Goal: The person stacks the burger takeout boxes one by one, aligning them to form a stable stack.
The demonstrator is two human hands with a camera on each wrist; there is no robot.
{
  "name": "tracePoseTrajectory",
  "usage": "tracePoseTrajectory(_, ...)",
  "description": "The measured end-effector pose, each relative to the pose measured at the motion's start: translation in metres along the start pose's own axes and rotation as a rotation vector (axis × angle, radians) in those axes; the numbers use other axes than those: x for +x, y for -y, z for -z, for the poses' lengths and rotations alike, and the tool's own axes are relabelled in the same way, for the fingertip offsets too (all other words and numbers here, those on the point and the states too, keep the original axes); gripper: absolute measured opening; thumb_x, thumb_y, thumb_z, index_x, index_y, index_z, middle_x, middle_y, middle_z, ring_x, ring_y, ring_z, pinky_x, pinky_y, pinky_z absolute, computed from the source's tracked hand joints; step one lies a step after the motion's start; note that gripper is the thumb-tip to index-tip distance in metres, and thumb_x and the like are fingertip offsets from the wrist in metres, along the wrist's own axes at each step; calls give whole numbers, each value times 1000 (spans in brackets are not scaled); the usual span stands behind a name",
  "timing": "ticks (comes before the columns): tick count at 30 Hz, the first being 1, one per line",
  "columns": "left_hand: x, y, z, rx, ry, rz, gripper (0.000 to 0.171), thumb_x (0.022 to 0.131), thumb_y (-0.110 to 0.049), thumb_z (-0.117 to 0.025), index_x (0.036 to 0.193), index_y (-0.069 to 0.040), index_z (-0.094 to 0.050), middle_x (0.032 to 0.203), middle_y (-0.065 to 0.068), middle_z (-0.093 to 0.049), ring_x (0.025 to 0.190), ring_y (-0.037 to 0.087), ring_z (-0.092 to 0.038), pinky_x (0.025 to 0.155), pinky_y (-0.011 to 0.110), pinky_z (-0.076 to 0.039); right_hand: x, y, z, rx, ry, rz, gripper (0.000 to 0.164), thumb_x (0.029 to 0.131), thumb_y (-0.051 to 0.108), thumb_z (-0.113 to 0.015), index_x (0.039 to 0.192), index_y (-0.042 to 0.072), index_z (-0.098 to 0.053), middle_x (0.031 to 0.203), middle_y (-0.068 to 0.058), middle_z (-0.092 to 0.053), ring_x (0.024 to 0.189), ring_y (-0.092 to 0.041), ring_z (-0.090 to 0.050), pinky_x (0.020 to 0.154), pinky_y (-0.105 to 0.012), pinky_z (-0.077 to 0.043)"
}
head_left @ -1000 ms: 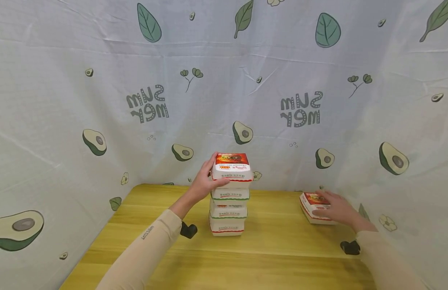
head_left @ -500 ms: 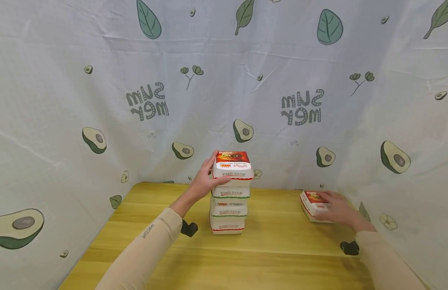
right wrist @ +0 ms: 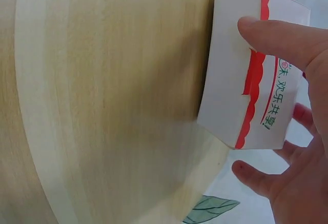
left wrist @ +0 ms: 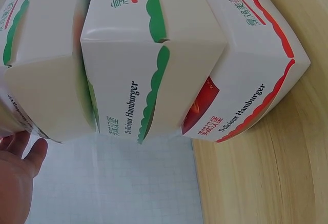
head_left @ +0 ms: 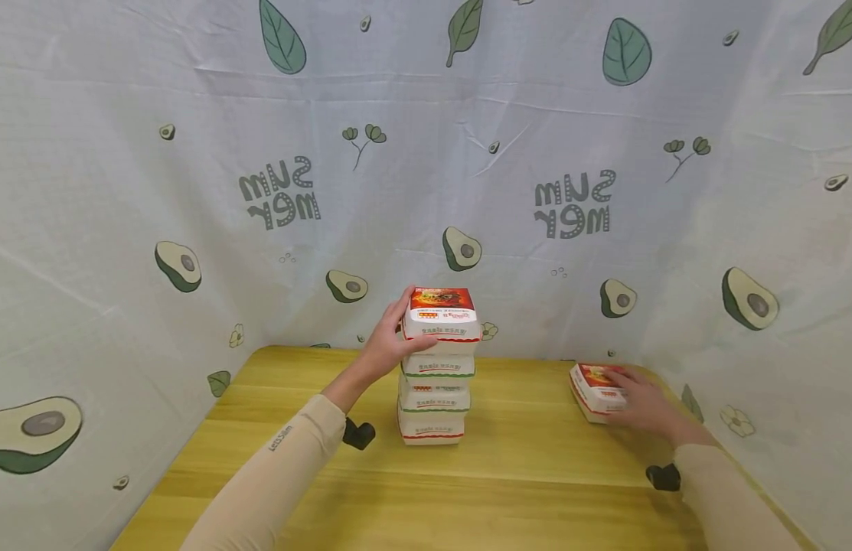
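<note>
In the head view, my left hand [head_left: 387, 340] grips the top burger box [head_left: 442, 325] of a stack, thumb along its front and fingers at its left side. Under it are two green-trimmed burger boxes [head_left: 438, 372] and a red-trimmed bottom box [head_left: 431, 430]. The left wrist view shows the lower boxes [left wrist: 128, 80] from the side, slightly out of line. My right hand [head_left: 646, 405] is at a single red-trimmed burger box [head_left: 594, 394] on the table's right. In the right wrist view its thumb lies against that box's front [right wrist: 225, 55], the other fingers spread loosely.
A yellow wood-grain table [head_left: 522, 459] carries the boxes. Behind it and at both sides hangs a pale cloth [head_left: 412, 184] printed with avocados and leaves. Black wrist devices [head_left: 359, 435] sit by each wrist.
My right hand has slid slightly to the right over the single box, uncovering more of its top. The left hand and the stack stay in place. The head view has shifted a little.
</note>
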State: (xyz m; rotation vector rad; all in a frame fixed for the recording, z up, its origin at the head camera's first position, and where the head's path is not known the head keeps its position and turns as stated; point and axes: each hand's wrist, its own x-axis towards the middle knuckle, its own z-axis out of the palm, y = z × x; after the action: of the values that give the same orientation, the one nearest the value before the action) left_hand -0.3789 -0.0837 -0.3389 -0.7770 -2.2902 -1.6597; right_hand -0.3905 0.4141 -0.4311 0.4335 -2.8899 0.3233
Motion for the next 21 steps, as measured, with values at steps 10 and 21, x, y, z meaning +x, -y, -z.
tracePoseTrajectory(10, 0, 0, 0, 5, -9, 8, 94, 74, -48, -73, 145, -44, -12, 138, 1, -28, 116, 22, -40, 92, 43, -41, -3, 2, -4, 49, -7, -9, 90, 67, 38, -79, 137, 1, -36, 137, -36, -21, 113, -54, -33, 85, -67, -33)
tracePoseTrajectory(21, -1, -1, 0, 17, -15, 17, 94, 72, -51, -72, 145, -44, -13, 137, 0, -28, 116, 22, -39, 93, 45, -40, -5, 8, -4, 100, 30, -96, 91, 69, 35, -78, 140, 4, -31, 135, -38, -18, 110, -55, -34, 84, -68, -33)
